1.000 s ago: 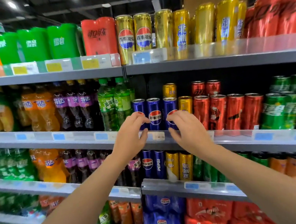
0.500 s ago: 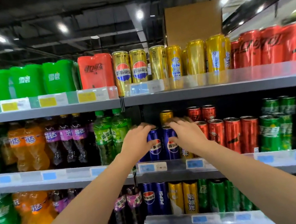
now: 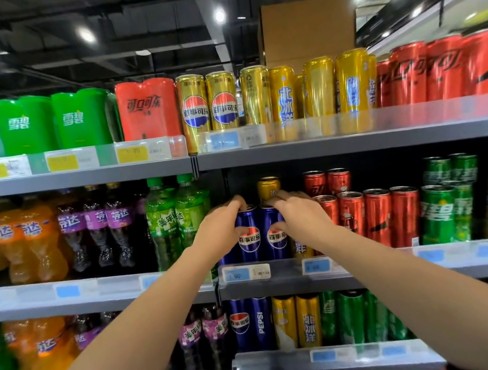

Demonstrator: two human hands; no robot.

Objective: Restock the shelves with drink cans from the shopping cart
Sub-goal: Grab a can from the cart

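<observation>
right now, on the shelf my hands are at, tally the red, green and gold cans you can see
red cans: 6
green cans: 4
gold cans: 2, one partly behind the right wrist
total: 12

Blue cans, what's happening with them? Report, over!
Left hand curled round the left blue can. Right hand on the right blue can. Both cans upright at the shelf edge. Gold can behind; nothing blocking.
</observation>
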